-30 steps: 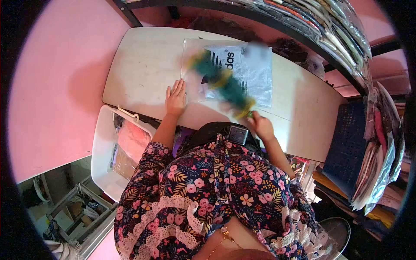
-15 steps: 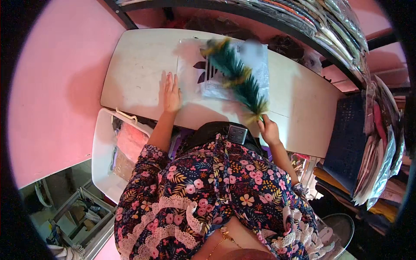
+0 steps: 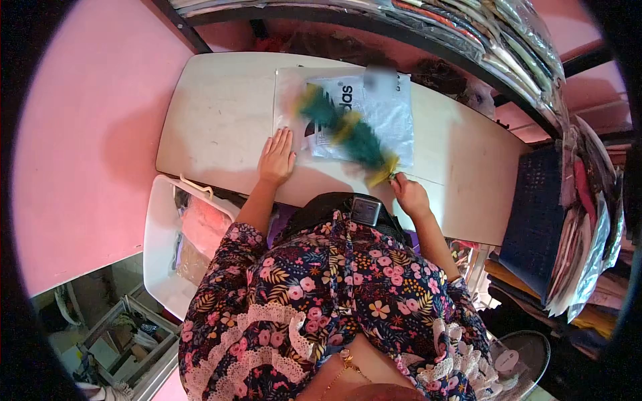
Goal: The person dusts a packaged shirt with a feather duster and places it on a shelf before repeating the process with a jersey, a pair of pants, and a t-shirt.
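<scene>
A clear plastic bag (image 3: 384, 117) with a printed logo lies on the white table (image 3: 214, 113). My right hand (image 3: 408, 194) grips the handle of a green and yellow feather duster (image 3: 344, 130), whose blurred head lies across the bag. Flat on the table sits my left hand (image 3: 277, 157), fingers spread, touching the bag's near left corner.
A white bin (image 3: 160, 240) holding pink and tan packets stands below the table's left side. Shelves of bagged clothing (image 3: 481, 40) run along the back and right. A dark crate (image 3: 538, 207) sits at the right, and a fan (image 3: 518, 354) is at the lower right.
The duster swept from upright over the bag down and to the left across it. My left hand shifted slightly right, to the bag's corner.
</scene>
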